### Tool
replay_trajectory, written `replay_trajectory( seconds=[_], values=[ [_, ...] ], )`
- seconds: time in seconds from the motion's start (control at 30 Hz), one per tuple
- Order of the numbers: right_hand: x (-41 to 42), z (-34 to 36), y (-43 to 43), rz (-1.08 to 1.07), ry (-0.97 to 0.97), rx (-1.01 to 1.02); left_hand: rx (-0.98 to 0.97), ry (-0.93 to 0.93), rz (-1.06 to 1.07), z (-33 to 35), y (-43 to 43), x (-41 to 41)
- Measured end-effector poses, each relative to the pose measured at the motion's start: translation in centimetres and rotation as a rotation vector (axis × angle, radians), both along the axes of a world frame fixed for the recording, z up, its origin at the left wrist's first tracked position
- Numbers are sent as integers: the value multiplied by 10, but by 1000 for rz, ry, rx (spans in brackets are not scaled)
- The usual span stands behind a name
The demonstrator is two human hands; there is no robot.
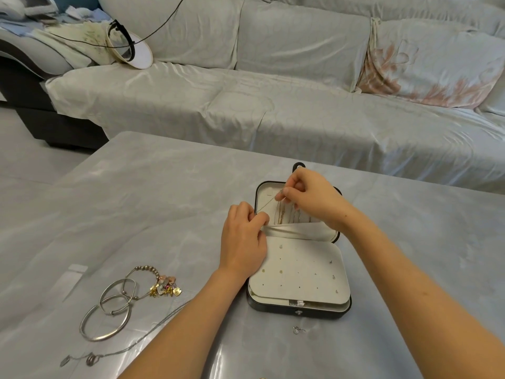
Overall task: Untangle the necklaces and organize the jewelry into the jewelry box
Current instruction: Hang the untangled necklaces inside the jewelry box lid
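Observation:
A black jewelry box with a cream lining lies open on the table, its lid half at the far side. My right hand pinches one end of a thin chain necklace over the lid. My left hand pinches the chain's other end at the lid's elastic pocket, where other gold chains hang. The near half shows a cream earring panel with small studs. To the left lie silver bangles, a charm bracelet and a silver pendant necklace.
A small loose earring lies on the table in front of the box. A clear plastic bag lies at the left. The table has a glossy grey cover. A covered sofa stands behind it.

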State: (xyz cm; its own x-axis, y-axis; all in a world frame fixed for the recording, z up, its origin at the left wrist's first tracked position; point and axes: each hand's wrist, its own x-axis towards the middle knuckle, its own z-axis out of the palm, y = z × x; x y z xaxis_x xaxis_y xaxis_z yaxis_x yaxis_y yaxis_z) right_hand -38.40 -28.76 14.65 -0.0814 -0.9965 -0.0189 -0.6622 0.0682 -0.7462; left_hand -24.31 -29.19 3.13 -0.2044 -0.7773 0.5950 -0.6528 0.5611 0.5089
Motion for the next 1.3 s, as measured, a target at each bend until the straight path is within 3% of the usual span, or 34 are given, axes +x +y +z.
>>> replay_trajectory(
  seconds=[0.37, 0.47, 0.53, 0.67, 0.83, 1.1, 1.3],
  values=[
    [16, 5, -3, -75, -389, 100, 5, -7, 4, 2, 1, 0],
    [18, 4, -2, -76, -418, 82, 6, -7, -2, 3, 2, 0],
    [18, -1, -4, -62, -240, -36, 6, -4, -7, 3, 2, 0],
    [15, -21, -11, 22, 356, -348, 14, -11, -15, 2, 1, 1],
    [8, -40, -19, 14, 727, -485, 6, -3, -19, 3, 1, 1],
    [13, -40, -18, 7, 833, -772, 8, 1, -6, 3, 2, 0],
    [16, -51, -26, -56, 810, -813, 7, -7, -13, 3, 2, 1]
  ],
)
